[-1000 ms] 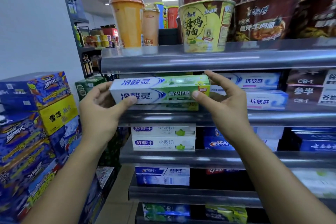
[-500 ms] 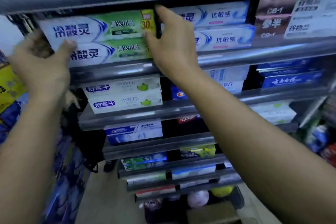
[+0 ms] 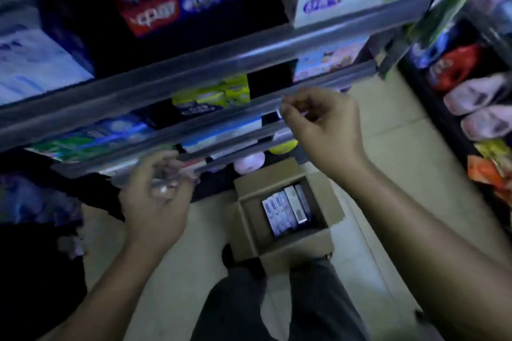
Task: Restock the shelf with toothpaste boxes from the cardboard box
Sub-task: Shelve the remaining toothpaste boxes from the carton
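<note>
My left hand (image 3: pixel 155 202) and right hand (image 3: pixel 324 130) loosely curled, empty. Toothpaste boxes (image 3: pixel 285 210) stand on end in cardboard box (image 3: pixel 299 246), floor (image 3: pixel 388 174), 6 o'clock of right hand. Likely light, stiff, dentable card; I'd pinch broad faces near top.

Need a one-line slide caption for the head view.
Empty left hand and right hand hover before the shelf, above the open cardboard box of toothpaste boxes on the floor.

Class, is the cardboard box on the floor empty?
No, several toothpaste boxes stand side by side inside the cardboard box.
</note>
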